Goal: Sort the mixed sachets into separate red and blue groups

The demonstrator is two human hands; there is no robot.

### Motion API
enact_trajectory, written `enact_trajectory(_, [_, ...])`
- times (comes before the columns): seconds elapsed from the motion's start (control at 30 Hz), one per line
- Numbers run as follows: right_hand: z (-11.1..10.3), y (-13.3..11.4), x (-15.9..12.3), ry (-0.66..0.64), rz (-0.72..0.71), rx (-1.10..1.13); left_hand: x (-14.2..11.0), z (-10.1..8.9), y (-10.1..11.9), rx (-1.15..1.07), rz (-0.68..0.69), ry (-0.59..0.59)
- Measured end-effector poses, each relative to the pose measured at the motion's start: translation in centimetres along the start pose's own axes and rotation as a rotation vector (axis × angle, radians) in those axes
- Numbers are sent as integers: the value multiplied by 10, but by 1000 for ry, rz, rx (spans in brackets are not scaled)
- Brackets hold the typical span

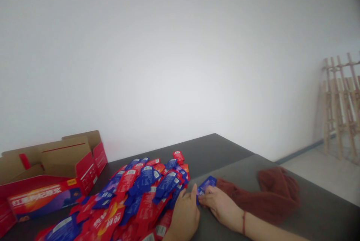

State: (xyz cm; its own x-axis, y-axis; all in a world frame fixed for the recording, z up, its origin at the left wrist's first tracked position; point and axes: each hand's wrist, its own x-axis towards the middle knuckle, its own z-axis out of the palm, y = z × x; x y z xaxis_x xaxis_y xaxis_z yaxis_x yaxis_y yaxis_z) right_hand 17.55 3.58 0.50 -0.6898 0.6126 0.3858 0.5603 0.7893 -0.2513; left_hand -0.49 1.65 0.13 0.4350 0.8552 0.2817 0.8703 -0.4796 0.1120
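Observation:
A blue-purple packet [207, 183] lies on the dark table close to the brown cloth. My right hand [221, 207], with a thin red cord at the wrist, has its fingers curled and pressed together on the packet's near end. Beside the packet's left edge is my left hand [186, 213], with two fingers stretched out and apart; its other fingers are hidden. Left of this hand spreads a large heap of red and blue packets [146, 181] with printed labels, overlapping in many directions. The heap's near part runs out of the picture.
An opened red cardboard box [84, 173] with raised brown flaps stands at the left. A crumpled brown cloth [253, 196] lies right of my hands on the dark table [208, 149]. A white wall rises behind. Wooden racks [340, 109] stand at the far right.

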Motion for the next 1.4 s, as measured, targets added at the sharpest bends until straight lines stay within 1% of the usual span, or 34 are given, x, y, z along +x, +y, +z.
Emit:
enact_trajectory(0.07, [-9,11,-8,14,36,8,0,2,0,1,-7,25])
enact_trajectory(0.13, [-17,27,-10,52,112,-18,1,2,1,-5,-16,33])
enact_trajectory(0.23, [-24,49,1,71,222,-93,2,1,2,-9,-23,31])
enact_trajectory(0.3, [-22,54,13,42,256,-154,2,-1,5,-4,-19,26])
enact_trajectory(0.37, [-16,51,25,17,254,-202,3,-4,7,0,-11,20])
enact_trajectory(0.43, [-9,42,30,14,211,-213,4,-6,9,8,1,10])
enact_trajectory(0.57, [-1,26,24,3,63,-133,11,-7,9,83,9,-41])
enact_trajectory(0.63, [-4,26,17,6,46,-107,17,-9,9,153,28,-75])
enact_trajectory(0.7, [-11,33,12,29,119,-117,24,-12,11,214,71,-104])
enact_trajectory(0.77, [-20,45,9,59,247,-139,29,-15,13,234,71,-117])
enact_trajectory(0.83, [-26,59,6,79,354,-144,32,-16,16,194,9,-104])
enact_trajectory(0.93, [-28,75,3,122,417,-108,36,-10,19,80,-75,-89])
enact_trajectory(1.03, [-25,83,2,196,424,-50,44,-5,17,-28,-133,-104])
enact_trajectory(1.13, [-25,85,2,291,409,13,55,-6,6,-105,-183,-88])
enact_trajectory(1.23, [-29,82,3,397,337,76,64,-6,-7,-196,-230,-71])
enact_trajectory(1.3, [-32,76,3,462,284,105,68,-2,-14,-268,-276,-96])
enact_trajectory(1.37, [-32,70,3,480,227,112,68,3,-17,-317,-321,-147])
enact_trajectory(1.4, [-31,66,4,458,195,107,66,5,-18,-326,-340,-171])
